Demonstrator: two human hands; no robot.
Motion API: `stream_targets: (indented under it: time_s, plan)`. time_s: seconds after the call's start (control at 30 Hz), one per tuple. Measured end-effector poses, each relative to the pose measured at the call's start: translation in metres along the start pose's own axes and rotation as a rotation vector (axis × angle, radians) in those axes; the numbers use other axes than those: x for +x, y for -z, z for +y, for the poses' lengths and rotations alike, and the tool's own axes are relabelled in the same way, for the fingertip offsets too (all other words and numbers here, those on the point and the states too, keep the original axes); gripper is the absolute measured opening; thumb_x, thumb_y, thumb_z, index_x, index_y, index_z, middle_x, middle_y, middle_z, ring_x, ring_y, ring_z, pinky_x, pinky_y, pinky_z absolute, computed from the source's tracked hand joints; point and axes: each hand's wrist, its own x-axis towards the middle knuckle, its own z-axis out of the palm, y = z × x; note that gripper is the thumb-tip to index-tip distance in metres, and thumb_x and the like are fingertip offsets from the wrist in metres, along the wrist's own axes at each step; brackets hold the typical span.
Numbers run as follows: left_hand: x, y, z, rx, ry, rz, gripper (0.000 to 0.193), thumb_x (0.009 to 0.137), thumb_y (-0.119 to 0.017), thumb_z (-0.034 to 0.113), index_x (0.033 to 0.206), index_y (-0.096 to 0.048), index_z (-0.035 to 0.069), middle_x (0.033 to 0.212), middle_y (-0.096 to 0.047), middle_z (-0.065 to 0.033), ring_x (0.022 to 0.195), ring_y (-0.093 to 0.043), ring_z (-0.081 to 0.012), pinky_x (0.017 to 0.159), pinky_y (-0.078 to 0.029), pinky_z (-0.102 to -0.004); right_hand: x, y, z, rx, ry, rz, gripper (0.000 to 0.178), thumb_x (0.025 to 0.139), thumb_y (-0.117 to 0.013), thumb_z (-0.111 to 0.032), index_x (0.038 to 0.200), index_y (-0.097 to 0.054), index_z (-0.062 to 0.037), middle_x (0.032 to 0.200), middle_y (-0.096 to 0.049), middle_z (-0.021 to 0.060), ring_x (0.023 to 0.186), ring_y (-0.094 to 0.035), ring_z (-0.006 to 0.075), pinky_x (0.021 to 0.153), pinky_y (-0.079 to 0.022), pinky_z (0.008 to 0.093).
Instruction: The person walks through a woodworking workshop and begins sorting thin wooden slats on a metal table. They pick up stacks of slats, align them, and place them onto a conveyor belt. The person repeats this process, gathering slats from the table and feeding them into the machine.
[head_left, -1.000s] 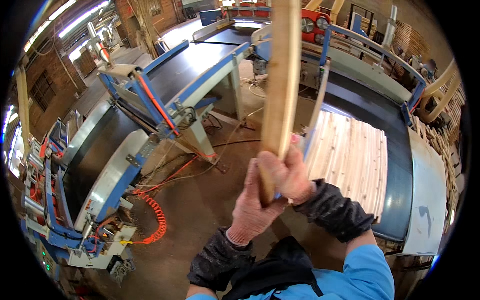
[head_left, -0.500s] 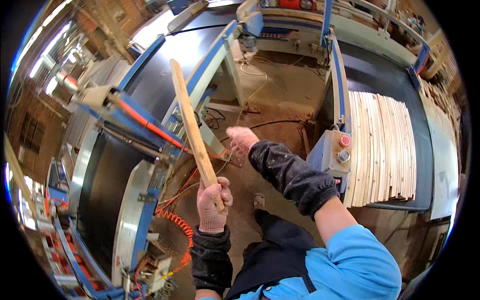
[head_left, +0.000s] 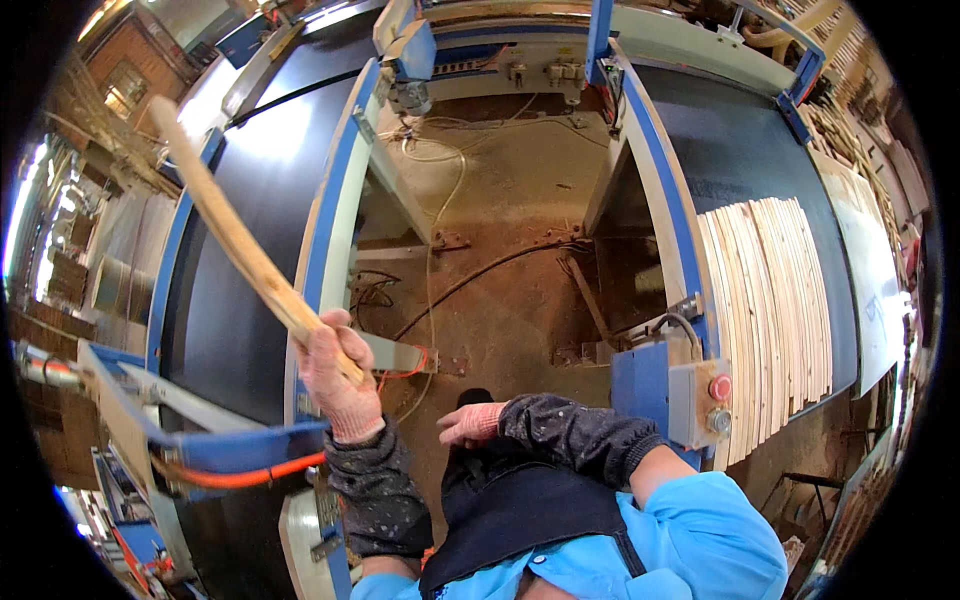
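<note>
My left hand [head_left: 342, 385], in a pale pink knit glove, is closed round the lower end of a long wooden strip [head_left: 238, 240]. The strip slants up and to the left, over a dark conveyor belt [head_left: 228, 340]. In front of my dark apron is my right hand [head_left: 470, 426], gloved the same way. Its fingers point left, loosely extended, and nothing shows in them. Many pale wooden strips [head_left: 768, 330] lie side by side on another belt at the right.
A grey control box [head_left: 697, 405] with a red button is mounted on the right conveyor's near corner. Left of my arm, a blue frame [head_left: 250, 440] carries an orange hose [head_left: 240, 476]. Cables [head_left: 480, 277] run across the floor between the conveyors.
My left hand has moved left and slightly up, tilting the wooden strip farther left. My right hand has drawn back toward my body. The whole view has shifted.
</note>
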Motion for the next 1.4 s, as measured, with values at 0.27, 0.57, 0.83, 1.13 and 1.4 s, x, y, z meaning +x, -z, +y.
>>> stream_targets:
  time_s: [0.27,0.57,0.83,1.13,1.4]
  plan:
    - [0.234,0.007,-0.009,-0.137,-0.074,-0.046,0.047,0.105,-0.073,0.029,0.141,-0.055,0.006,0.116,-0.071,-0.0110,0.074,-0.059,-0.0088,0.060,-0.054,-0.0213,-0.013,0.116,-0.130,-0.264,0.281,-0.280,0.085,0.105,-0.062,-0.058,0.167,-0.038,-0.0061,0.166,-0.048,0.0192,0.154,-0.045,0.0310,0.128,-0.033,0.0419]
    - [0.449,-0.032,-0.048,-0.098,-0.059,-0.019,0.041,0.107,-0.071,0.033,0.135,-0.057,0.006,0.119,-0.071,-0.0165,0.082,-0.068,-0.0146,0.068,-0.064,-0.0270,-0.012,0.253,-0.211,-0.227,0.161,-0.275,0.063,0.109,-0.057,-0.052,0.160,-0.054,-0.0145,0.161,-0.056,0.0141,0.151,-0.049,0.0304,0.126,-0.036,0.0401]
    - [0.607,-0.108,-0.134,-0.116,-0.016,-0.095,0.038,0.108,-0.069,0.037,0.132,-0.059,0.009,0.110,-0.074,-0.0138,0.074,-0.067,-0.0138,0.059,-0.058,-0.0266,-0.013,0.425,-0.256,-0.323,0.239,-0.082,0.066,0.109,-0.055,-0.054,0.159,-0.053,-0.0116,0.157,-0.058,0.0192,0.147,-0.053,0.0348,0.123,-0.040,0.0419]
    - [0.712,-0.121,-0.161,0.033,0.135,0.060,0.033,0.106,-0.071,0.031,0.129,-0.063,0.008,0.108,-0.074,-0.0123,0.072,-0.066,-0.0115,0.056,-0.055,-0.0234,-0.011,0.558,-0.302,-0.336,0.310,-0.179,0.074,0.109,-0.050,-0.060,0.164,-0.045,-0.0112,0.161,-0.054,0.0211,0.149,-0.050,0.0379,0.125,-0.038,0.0438]
    - [0.829,-0.122,-0.146,0.499,0.111,0.279,0.023,0.100,-0.076,0.032,0.113,-0.069,0.014,0.089,-0.069,0.0006,0.063,-0.055,-0.0044,0.050,-0.043,-0.0191,-0.010,0.650,-0.351,-0.404,0.338,-0.176,0.073,0.111,-0.046,-0.061,0.164,-0.045,-0.0112,0.161,-0.053,0.0218,0.148,-0.050,0.0400,0.126,-0.037,0.0453]
